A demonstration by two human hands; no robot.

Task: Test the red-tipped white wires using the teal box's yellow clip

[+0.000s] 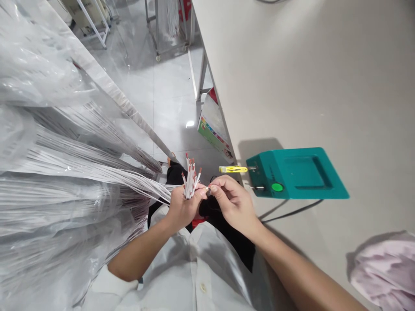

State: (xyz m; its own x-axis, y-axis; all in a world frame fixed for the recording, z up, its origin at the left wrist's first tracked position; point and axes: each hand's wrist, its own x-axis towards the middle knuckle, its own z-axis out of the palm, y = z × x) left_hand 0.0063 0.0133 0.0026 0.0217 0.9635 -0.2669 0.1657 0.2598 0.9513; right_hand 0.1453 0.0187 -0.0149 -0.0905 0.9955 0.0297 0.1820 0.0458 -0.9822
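My left hand [183,205] is closed around a bundle of thin white wires [191,185], whose reddish-copper tips fan upward above the fist. The wires trail off to the left into the larger hanging bundles. Against the left thumb, my right hand [235,205] pinches the end of a single wire [208,188] between thumb and forefinger; the fingers partly cover it. To the right of the hands, a teal device [295,172] with a green button [277,187] rests near the table edge. A yellow clip [232,169] sticks out from one of its metal posts.
Plastic-wrapped bundles of white wires [65,207] fill the left side, along a slanted rail [126,106]. The beige table [308,86] spans the right, with a pink cloth [389,272] at its lower corner. A printed carton [214,129] stands below the table edge.
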